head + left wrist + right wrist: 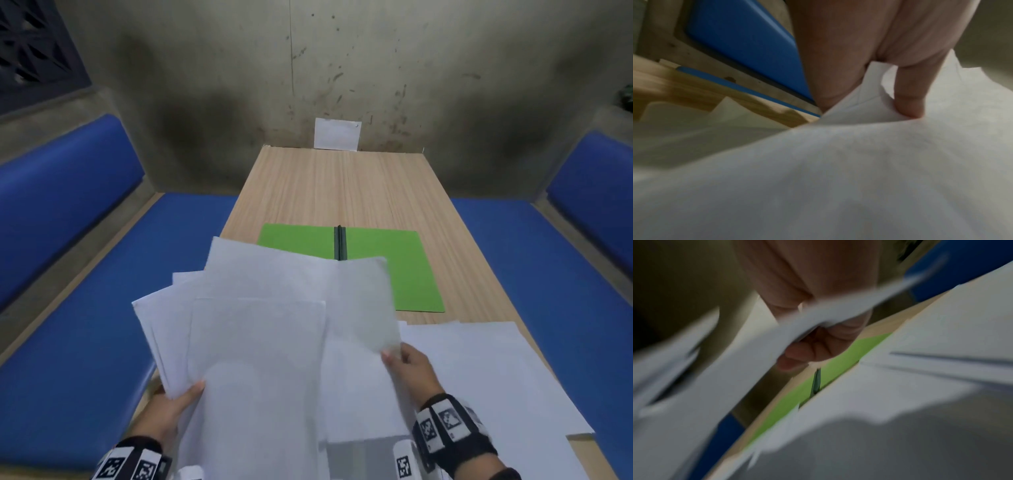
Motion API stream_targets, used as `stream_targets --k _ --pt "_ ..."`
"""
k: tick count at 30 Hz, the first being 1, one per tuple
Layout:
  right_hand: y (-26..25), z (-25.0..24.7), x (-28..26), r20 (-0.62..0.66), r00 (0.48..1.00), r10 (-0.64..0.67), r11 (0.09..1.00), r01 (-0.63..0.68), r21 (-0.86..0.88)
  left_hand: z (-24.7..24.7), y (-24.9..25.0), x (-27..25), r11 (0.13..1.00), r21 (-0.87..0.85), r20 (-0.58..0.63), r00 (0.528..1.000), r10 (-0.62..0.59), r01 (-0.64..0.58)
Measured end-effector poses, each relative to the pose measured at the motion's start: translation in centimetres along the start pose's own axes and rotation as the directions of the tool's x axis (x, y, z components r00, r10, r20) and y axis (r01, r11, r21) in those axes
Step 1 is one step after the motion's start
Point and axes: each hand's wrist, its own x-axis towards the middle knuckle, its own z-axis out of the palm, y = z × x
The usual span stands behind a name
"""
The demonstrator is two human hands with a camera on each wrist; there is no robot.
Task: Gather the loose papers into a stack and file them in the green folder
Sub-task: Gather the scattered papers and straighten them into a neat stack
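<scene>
Both hands are gripping paper. Head view: left hand (pixel 171 407) at 7 o'clock is pinching a fanned bunch of white papers (pixel 260 329), thumb on top, other fingers hidden under the sheets. Right hand (pixel 411 368) at 5 o'clock is pinching the right edge of one sheet (pixel 359 308) in that bunch. The bunch is being held above the table (pixel 342 185), uneven, corners splaying toward 10 o'clock. More loose sheets (pixel 479 370) are lying flat on the table at 4 o'clock, cut off by the bottom edge. Green folder (pixel 404 270) is lying open at centre, dark spine clip (pixel 339 241) showing; its left half and near edge are mostly hidden behind the held papers. Small white card (pixel 337 133) is standing against the wall at 12 o'clock. Blue benches (pixel 102 308) are flanking both sides.

Left wrist view: thumb (pixel 910 97) is pressing down on the papers (pixel 838 178), which are filling the lower frame; blurred, sheet count unreadable.

Right wrist view: heavy motion blur. Curled fingers (pixel 812 350) are clamping a sheet edge (pixel 777 345); a strip of green folder (pixel 818 386) is showing between sheets.
</scene>
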Motion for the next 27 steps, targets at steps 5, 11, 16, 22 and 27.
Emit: stream_targets --k 5,11,16,22,27 --pt "-2.2 -4.4 1.2 -0.267 0.961 -0.078 0.971 0.133 0.196 -0.4 0.0 0.2 1.0 0.023 -0.171 0.985 0.019 -0.015" --pt "-4.3 -3.6 0.5 -0.051 0.997 -0.059 0.906 0.074 0.418 2.8 1.5 -1.7 0.999 -0.04 -0.065 0.998 -0.013 0.011" --pt "-2.7 0.5 -0.9 0.136 0.988 0.073 0.952 -0.11 0.286 6.1 2.2 -2.6 0.995 -0.079 0.099 0.994 -0.05 0.058" --pt "-0.7 2.1 -2.2 0.255 0.934 0.252 0.906 -0.32 0.276 8.5 3.7 -4.1 0.995 0.094 0.231 0.972 -0.049 0.028" --pt "-0.2 1.5 -3.1 0.449 0.836 0.317 0.855 -0.457 0.247 7.7 3.3 -4.3 0.995 -0.055 0.244 0.967 -0.069 0.085"
